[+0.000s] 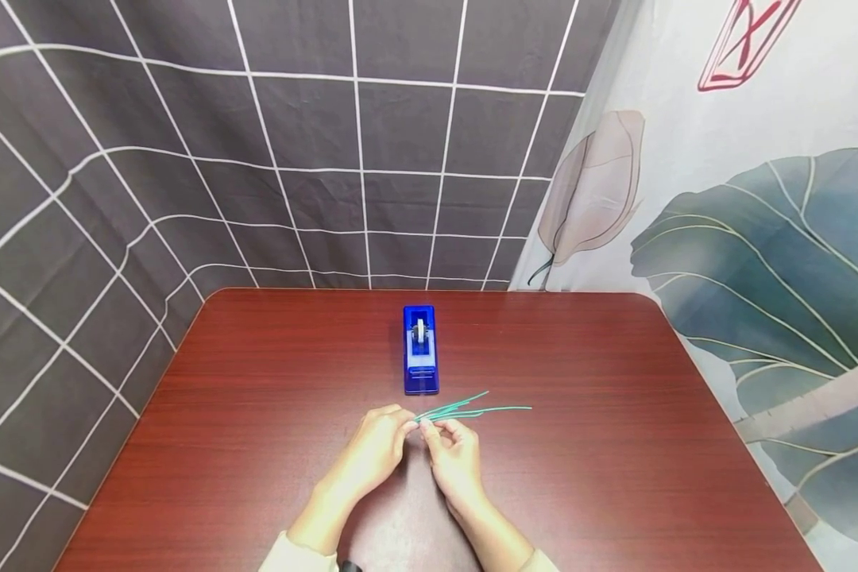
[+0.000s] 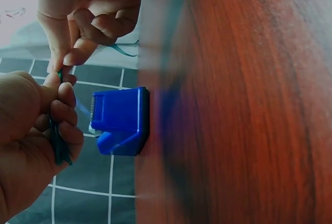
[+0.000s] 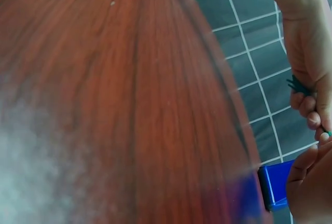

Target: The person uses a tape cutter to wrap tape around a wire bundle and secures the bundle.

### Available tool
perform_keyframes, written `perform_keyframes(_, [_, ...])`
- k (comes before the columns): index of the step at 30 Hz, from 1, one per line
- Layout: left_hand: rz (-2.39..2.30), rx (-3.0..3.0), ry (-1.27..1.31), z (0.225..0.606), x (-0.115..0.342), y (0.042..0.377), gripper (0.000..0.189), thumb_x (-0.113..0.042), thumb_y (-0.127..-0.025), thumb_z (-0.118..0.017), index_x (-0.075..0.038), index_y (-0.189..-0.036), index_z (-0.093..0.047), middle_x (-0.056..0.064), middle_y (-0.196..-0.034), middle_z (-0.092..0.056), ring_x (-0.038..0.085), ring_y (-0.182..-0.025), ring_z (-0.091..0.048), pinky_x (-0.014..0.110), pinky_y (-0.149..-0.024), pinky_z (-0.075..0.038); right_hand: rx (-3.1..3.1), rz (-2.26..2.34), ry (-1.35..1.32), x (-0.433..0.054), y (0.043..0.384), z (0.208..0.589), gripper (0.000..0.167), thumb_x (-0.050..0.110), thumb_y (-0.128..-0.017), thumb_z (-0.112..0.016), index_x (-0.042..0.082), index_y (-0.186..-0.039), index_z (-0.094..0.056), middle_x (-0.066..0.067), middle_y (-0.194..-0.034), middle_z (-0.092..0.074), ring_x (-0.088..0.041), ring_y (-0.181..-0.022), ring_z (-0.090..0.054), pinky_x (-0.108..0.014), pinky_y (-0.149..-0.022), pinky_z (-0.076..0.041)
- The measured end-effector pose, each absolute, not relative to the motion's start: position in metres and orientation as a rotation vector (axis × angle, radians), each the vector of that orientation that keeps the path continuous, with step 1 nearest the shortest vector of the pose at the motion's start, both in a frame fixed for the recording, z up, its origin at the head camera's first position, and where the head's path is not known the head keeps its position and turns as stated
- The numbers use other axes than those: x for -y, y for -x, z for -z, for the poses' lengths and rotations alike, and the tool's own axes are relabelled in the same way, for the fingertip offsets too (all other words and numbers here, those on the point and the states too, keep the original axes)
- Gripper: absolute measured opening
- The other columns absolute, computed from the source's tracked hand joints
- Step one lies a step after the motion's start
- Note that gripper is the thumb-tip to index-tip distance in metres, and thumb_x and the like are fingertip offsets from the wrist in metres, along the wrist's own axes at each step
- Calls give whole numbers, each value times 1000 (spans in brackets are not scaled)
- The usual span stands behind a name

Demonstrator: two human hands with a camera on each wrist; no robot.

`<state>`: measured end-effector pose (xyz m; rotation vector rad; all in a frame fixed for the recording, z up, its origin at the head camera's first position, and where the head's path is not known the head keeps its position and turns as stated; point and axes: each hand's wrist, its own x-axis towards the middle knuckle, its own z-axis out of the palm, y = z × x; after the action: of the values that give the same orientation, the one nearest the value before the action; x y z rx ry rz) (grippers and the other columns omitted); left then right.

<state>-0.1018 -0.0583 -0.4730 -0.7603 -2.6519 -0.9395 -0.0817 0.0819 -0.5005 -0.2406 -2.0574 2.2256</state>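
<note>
My left hand [image 1: 375, 449] and right hand [image 1: 456, 461] meet over the table, just in front of a blue tape dispenser [image 1: 422, 385]. Between them they hold a bundle of thin green wires [image 1: 465, 411], whose loose ends fan out to the right. In the left wrist view, the left fingers curl round the bundle [image 2: 61, 149], and its cut ends stick out below them. There the right thumb and fingertips pinch the bundle close to the left thumb. A short translucent strip [image 2: 82, 107] shows between the left fingers and the dispenser. The wires' middle is hidden by the fingers.
A small tape roll [image 1: 420, 330] sits in the dispenser, whose front edge faces me. The reddish-brown wooden table [image 1: 257, 381] has rounded far corners. Behind it hangs a dark grey curtain [image 1: 314, 199] with white grid lines; a leaf-patterned white curtain [image 1: 686, 151] hangs at right.
</note>
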Motion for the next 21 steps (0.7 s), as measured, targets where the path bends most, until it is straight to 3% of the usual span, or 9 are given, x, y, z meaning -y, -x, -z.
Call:
perform_keyframes(3, [931, 2649, 766, 476, 59, 102, 10, -1, -93, -68, -7, -88, -73, -1, -77, -65, 16, -76, -66, 33, -70, -53, 2105, -2174, 231, -84, 81, 502, 18, 6, -92, -73, -12, -90, -70, -21, -75, -69, -5, -55, -56, -15, -52, -41])
perform_keyframes(6, [914, 2646, 748, 479, 59, 102, 10, 0, -92, -69, -8, -88, -74, -2, -76, -63, 14, -73, -64, 32, -68, -53, 2185, -2131, 163, -87, 78, 502, 30, 14, -94, -72, -12, -79, -68, -20, -62, -65, -3, -47, -50, -14, -47, -37])
perform_keyframes(10, [907, 2638, 727, 482, 60, 103, 9, -1, -90, -71, -9, -89, -75, -4, -73, -60, 12, -70, -62, 31, -65, -52, 2173, -2015, -130, -92, 77, 503, 34, 11, -97, -67, -9, -69, -65, -16, -53, -57, -2, -43, -45, -16, -40, -36])
perform_keyframes(15, [912, 2618, 725, 485, 61, 104, 8, -1, -89, -73, -8, -91, -76, -5, -72, -60, 11, -67, -61, 30, -62, -51, 1974, -1529, -493, -101, 91, 497, 11, -6, -89, -69, 1, -81, -72, -5, -68, -65, -8, -56, -57, -19, -51, -49])
perform_keyframes(21, [923, 2607, 742, 483, 61, 105, 8, 0, -89, -73, -6, -92, -77, -4, -73, -61, 11, -67, -60, 30, -62, -51, 1974, -1133, -661, -117, 108, 480, 5, -3, -88, -70, 0, -91, -73, -8, -88, -70, -20, -75, -70, -27, -71, -58])
